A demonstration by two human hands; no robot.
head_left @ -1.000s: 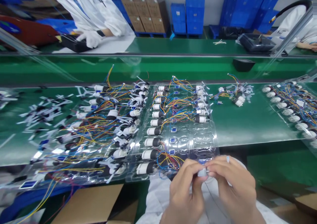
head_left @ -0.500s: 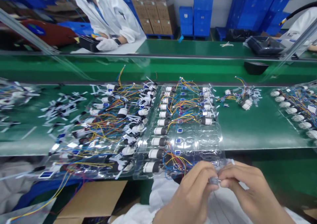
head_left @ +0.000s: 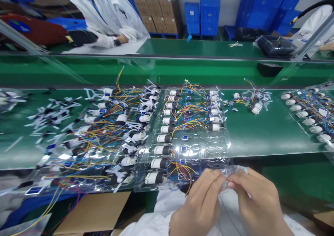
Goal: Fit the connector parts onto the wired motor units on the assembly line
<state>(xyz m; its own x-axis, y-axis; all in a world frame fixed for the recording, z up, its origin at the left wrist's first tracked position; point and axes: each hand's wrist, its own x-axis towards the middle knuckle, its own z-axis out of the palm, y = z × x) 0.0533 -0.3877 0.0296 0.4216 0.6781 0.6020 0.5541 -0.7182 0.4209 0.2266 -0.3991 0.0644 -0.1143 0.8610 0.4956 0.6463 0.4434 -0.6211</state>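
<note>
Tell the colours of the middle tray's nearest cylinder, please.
The nearest cylinder is white and black, shown in the head view.

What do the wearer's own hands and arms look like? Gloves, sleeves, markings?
Left hand and right hand: both bare, no gloves. Loose, wrinkled white sleeves on both arms, no markings visible on what shows. A small pale-blue bit shows by the right hand's fingers; can't tell if it's worn.
</note>
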